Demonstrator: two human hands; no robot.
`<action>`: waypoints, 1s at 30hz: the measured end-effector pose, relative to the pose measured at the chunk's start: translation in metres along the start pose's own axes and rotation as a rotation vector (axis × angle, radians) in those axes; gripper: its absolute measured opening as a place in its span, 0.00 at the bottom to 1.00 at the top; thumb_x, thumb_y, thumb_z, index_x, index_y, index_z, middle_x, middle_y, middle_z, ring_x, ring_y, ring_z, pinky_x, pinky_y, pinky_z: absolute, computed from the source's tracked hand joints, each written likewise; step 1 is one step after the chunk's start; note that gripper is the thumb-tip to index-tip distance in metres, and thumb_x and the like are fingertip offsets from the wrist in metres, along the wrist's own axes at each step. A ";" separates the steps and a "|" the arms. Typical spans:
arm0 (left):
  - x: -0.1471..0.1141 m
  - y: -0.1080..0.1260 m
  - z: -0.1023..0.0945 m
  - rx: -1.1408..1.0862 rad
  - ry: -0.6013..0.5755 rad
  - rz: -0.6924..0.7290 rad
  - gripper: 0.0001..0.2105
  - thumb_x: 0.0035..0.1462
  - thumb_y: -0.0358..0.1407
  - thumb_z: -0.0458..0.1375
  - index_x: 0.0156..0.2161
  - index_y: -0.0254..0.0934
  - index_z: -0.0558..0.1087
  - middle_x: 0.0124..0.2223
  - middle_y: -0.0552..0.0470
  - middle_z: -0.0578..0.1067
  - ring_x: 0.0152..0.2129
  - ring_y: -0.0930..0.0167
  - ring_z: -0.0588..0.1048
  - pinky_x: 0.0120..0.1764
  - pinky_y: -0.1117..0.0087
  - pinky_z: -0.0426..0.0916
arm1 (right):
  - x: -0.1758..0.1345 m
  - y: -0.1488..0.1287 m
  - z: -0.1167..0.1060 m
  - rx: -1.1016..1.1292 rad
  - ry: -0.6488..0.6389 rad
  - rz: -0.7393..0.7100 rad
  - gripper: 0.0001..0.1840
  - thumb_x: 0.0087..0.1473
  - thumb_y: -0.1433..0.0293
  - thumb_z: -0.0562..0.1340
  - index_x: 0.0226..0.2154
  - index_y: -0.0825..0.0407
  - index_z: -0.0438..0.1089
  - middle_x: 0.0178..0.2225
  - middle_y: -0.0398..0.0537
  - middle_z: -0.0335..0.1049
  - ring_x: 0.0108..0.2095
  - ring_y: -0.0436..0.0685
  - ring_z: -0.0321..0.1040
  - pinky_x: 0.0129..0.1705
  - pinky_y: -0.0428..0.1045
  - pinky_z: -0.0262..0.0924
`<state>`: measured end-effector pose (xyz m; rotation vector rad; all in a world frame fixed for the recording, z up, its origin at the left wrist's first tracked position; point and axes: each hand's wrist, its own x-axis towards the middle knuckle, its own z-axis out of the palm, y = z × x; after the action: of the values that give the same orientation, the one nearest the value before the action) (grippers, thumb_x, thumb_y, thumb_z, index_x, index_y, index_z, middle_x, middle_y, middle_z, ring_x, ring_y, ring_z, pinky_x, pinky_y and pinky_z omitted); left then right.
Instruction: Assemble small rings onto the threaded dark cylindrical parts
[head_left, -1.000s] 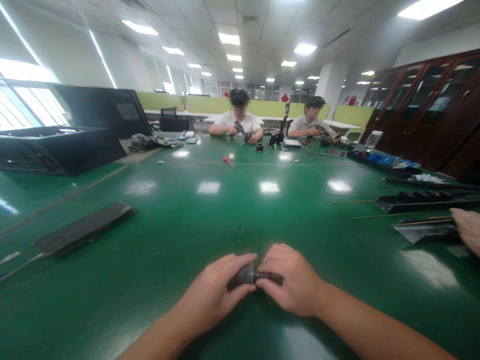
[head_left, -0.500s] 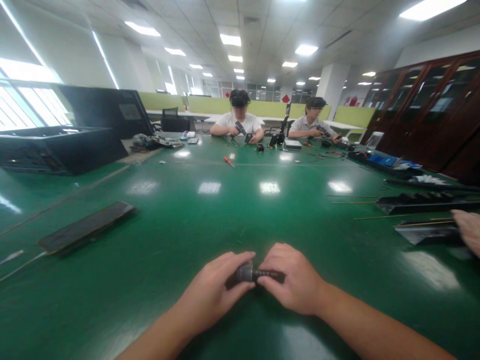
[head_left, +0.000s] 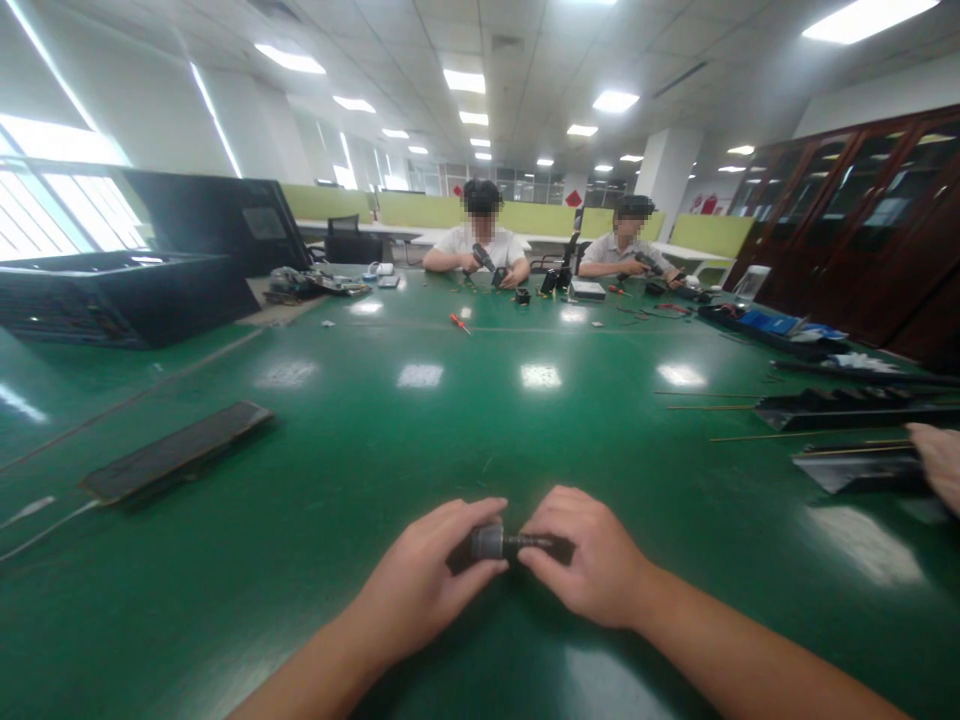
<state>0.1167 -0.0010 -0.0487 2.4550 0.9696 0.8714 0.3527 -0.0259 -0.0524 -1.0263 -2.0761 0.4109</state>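
Near the front of the green table, my left hand (head_left: 431,560) is closed around a dark grey cylindrical part (head_left: 489,541), thumb below and fingers above. A thin, ridged dark shaft (head_left: 517,541) runs out of its right end. My right hand (head_left: 585,555) pinches the far end of this shaft between thumb and fingers. Both hands are low over the table, almost meeting. Part of the cylinder is hidden by my left fingers, and the shaft's tip lies in the shadow of my right hand.
A long dark flat bar (head_left: 180,450) lies at left, before a large black case (head_left: 127,300). An orange screwdriver (head_left: 460,323) lies mid-table. Two people sit opposite, holding power drills. At right, another person's hand (head_left: 937,460) touches black channel pieces (head_left: 855,465) with thin rods.
My hands are almost still. The cylinder and my right fingertips appear very slightly farther apart. The view has shifted a little.
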 end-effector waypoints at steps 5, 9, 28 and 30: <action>0.001 0.000 -0.002 0.005 0.018 0.013 0.20 0.59 0.35 0.63 0.57 0.46 0.70 0.44 0.53 0.80 0.40 0.70 0.79 0.46 0.70 0.75 | 0.000 0.002 0.001 -0.007 0.009 0.010 0.04 0.57 0.70 0.64 0.33 0.51 0.76 0.31 0.47 0.75 0.33 0.57 0.69 0.39 0.53 0.61; 0.001 -0.001 -0.002 0.004 0.022 0.006 0.20 0.60 0.35 0.62 0.56 0.46 0.70 0.45 0.51 0.80 0.41 0.69 0.79 0.46 0.69 0.75 | 0.001 0.002 0.001 0.002 0.019 0.020 0.04 0.57 0.70 0.64 0.32 0.51 0.76 0.31 0.47 0.76 0.33 0.57 0.69 0.39 0.53 0.61; 0.003 -0.003 -0.006 0.025 0.066 0.000 0.21 0.58 0.35 0.64 0.56 0.48 0.70 0.45 0.54 0.80 0.41 0.71 0.79 0.46 0.71 0.75 | 0.004 0.001 -0.001 0.053 0.063 0.073 0.02 0.55 0.72 0.64 0.32 0.51 0.75 0.30 0.46 0.76 0.33 0.57 0.70 0.39 0.52 0.61; 0.002 -0.004 -0.006 0.029 0.070 0.004 0.22 0.58 0.35 0.65 0.57 0.48 0.69 0.46 0.54 0.80 0.41 0.71 0.79 0.46 0.71 0.74 | 0.003 0.001 -0.001 0.058 0.067 0.078 0.02 0.55 0.72 0.65 0.32 0.51 0.75 0.30 0.46 0.76 0.33 0.57 0.70 0.39 0.52 0.61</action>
<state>0.1119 0.0042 -0.0452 2.4666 1.0086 0.9569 0.3529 -0.0228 -0.0507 -1.0749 -1.9586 0.4666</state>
